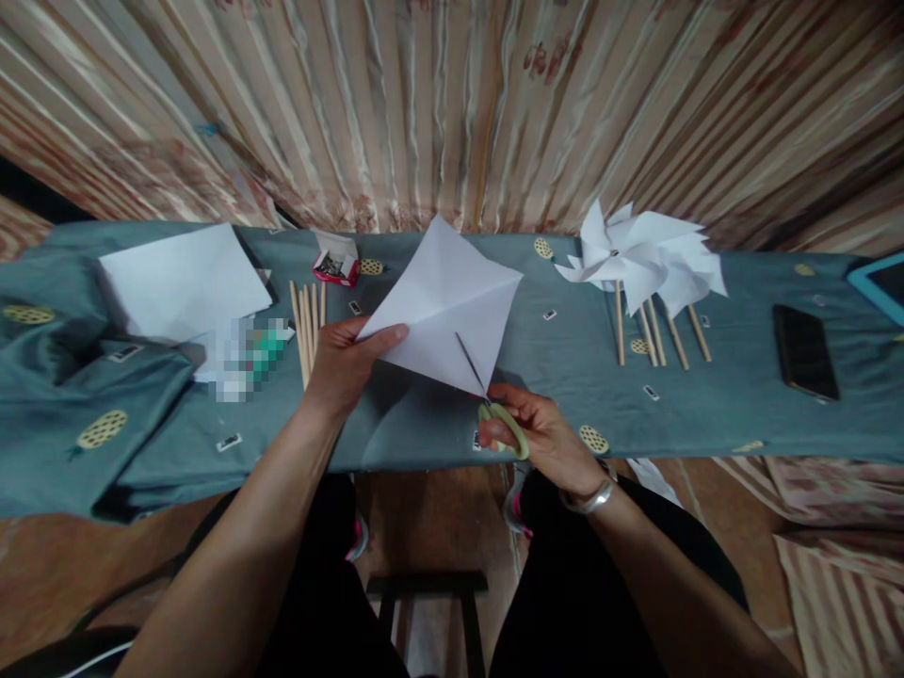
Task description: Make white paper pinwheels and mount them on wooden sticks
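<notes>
A creased square sheet of white paper [444,292] is held up over the table, one corner pointing away from me. My left hand [346,363] pinches its left corner, thumb on top. In my right hand [540,428] is a pair of scissors [507,428] with pale green handles, my fingers through the loops. One blade lies over the paper's lower right corner; the other is hidden beneath it. Several wooden sticks [306,325] lie just beyond my left hand.
Several white paper pinwheels [639,252] on sticks lie to the right, with a black phone [805,351] and a blue-edged tablet [879,287] beyond. A stack of white paper [184,282] is at left. A small red box [336,260] of metal pieces stands open near the curtain [395,113].
</notes>
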Motion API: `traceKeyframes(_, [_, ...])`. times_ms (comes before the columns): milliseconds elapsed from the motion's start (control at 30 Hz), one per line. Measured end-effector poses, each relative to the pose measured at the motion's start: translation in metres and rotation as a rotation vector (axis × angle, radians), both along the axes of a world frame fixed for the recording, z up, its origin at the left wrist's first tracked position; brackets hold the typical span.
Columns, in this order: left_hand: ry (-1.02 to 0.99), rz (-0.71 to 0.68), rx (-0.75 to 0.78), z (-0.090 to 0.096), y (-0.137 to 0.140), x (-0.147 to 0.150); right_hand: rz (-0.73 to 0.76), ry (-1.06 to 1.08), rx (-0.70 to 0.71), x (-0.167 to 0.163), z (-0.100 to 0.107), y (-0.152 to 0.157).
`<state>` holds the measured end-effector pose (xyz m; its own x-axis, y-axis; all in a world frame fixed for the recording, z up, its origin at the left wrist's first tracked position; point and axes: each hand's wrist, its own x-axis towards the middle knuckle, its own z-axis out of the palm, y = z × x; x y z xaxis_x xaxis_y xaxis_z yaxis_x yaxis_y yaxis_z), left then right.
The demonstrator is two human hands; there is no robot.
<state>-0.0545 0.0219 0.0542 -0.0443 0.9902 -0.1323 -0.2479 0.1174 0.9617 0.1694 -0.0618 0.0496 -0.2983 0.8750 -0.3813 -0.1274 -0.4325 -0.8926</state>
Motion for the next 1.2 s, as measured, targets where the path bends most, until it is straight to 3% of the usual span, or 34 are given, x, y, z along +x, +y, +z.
traceKeyframes(833, [0.039,-0.032,-0.051,-0.0009,-0.0039,0.0038,0.045,-0.011,0.048,-0.0009,0.0082,0.0011])
traceKeyframes(1200, [0.034,-0.041,-0.052,-0.0027,-0.0042,0.0041,-0.022,0.011,-0.010,-0.0028,0.0066,0.0014])
